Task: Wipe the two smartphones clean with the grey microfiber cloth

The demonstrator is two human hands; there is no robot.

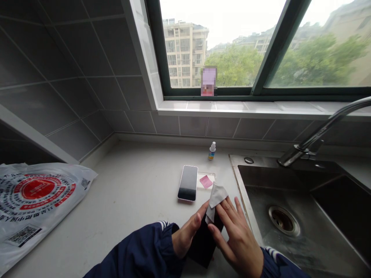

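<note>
My left hand [187, 233] grips the left edge of a black flat thing [204, 243], probably a phone, lying on the white counter [136, 193]. My right hand [236, 235] presses a small grey cloth [216, 197] against the dark thing's top, fingers held together over it. A second phone [188, 182] with a dark screen lies just beyond, beside a clear case [206, 180] with a pink slip in it. A small spray bottle [212, 151] stands behind them.
A steel sink [290, 216] with its faucet [319, 135] fills the right side. A white plastic bag with red print [34, 200] lies at the left. Grey tiled wall and a window sill run behind.
</note>
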